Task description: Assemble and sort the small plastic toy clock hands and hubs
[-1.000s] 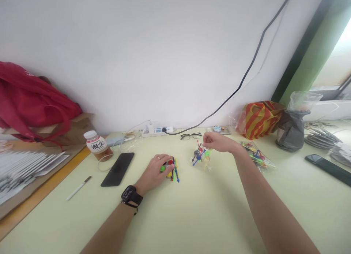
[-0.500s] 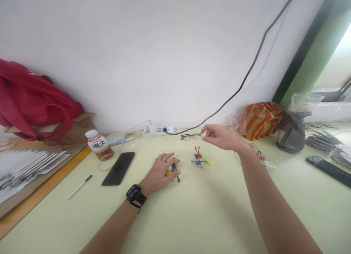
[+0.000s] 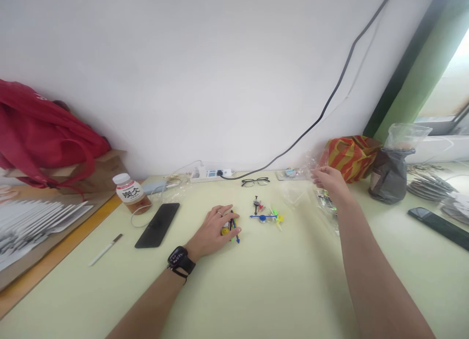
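My left hand (image 3: 216,227) lies flat, fingers stretched out, on a small bundle of coloured plastic sticks (image 3: 232,227) on the pale yellow table (image 3: 256,290). It wears a black watch on the wrist. To its right a loose scatter of small coloured pieces (image 3: 266,213) lies on the table: blue, red, green and yellow. My right hand (image 3: 327,179) is raised at the back right, fingers pinched on a clear plastic bag (image 3: 304,196) that hangs down from it. A further bag of coloured pieces (image 3: 327,202) lies partly hidden behind my right forearm.
At the left are a black phone (image 3: 157,225), a drink bottle (image 3: 129,192), a white pen (image 3: 106,250), stacked papers (image 3: 36,226) and a red backpack (image 3: 40,134). Glasses (image 3: 255,182) and a power strip (image 3: 212,173) sit by the wall. A striped bag (image 3: 348,158), grey bag (image 3: 390,175) and second phone (image 3: 437,222) are right.
My right hand rose from the coloured pieces and swung right, carrying the clear bag; the pieces now lie spread on the table. My left hand flattened out over its bundle.
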The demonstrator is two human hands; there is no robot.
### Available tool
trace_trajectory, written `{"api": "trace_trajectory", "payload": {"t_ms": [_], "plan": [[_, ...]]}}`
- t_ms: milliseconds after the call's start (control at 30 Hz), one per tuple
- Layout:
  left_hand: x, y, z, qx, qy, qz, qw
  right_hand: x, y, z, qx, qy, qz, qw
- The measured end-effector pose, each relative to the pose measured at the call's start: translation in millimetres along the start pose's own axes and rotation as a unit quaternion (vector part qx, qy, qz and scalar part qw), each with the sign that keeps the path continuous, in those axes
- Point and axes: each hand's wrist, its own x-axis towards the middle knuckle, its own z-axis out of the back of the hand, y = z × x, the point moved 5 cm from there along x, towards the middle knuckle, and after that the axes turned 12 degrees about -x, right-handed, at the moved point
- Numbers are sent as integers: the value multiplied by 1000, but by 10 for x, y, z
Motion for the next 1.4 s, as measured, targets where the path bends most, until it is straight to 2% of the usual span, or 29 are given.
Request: {"api": "trace_trajectory", "payload": {"t_ms": [133,233,300,367,500,633,700,800,900,1033,1200,1267,1400], "plan": [[6,4,7,-3,1,-1,1000,53,-318,-7,-33,-93,-57,993],[13,-1,7,-8,-2,-3,1000,82,-415,12,-83,-149,-76,982],[7,-1,1,-11,-5,-2,1000,109,-430,5,-127,-163,-68,976],[-2,-4,2,-15,-8,3,1000,132,-423,-46,-171,-148,-46,973],[51,-77,134,-49,-34,-2,998,118,-404,-263,-250,-65,10,966],[299,-226,491,-77,-155,-28,984,56,-436,-448,-357,-7,32,933],[495,-285,545,-77,-141,-18,987,31,-468,-471,-370,-6,30,928],[773,-349,384,-82,-51,-4,995,19,-512,-441,-370,-13,28,928],[939,-378,107,-42,-20,-9,999,50,-524,-372,-369,-27,28,929],[1032,-342,-250,-13,28,-13,999,109,-464,-310,-363,-56,37,929],[1080,-249,-388,-41,39,-19,998,84,-222,-308,-326,-92,94,936],[1088,-213,-406,-52,31,-11,998,52,-70,-350,-294,-67,136,944],[1087,-179,-447,-80,11,5,997,-108,279,-603,-257,66,233,936]]}}
